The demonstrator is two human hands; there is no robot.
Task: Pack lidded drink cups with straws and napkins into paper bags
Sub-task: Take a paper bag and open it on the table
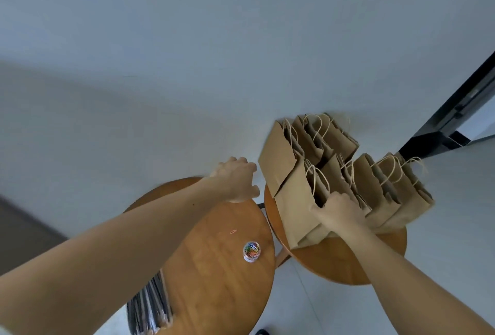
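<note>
Our right hand [338,210] has its fingers hooked over the rim of the front bag [296,208], gripping it. The other paper bags [375,187] crowd just beyond and to the right of those fingers. Our left hand [237,179] hangs loosely curled, holding nothing, just left of the bags. A one-handed pull could topple the tightly packed neighbours off the small worktop [348,262], or tear the rim

Setting: plain indoor room, home or office undetermined; pale grey wall [241,26], black door frame [455,112], round brown wooden counter [214,275] bearing a small clear jar of coloured paper clips [251,250], second round wooden counter [348,267] bearing brown paper bags with twine handles [294,200].
</note>
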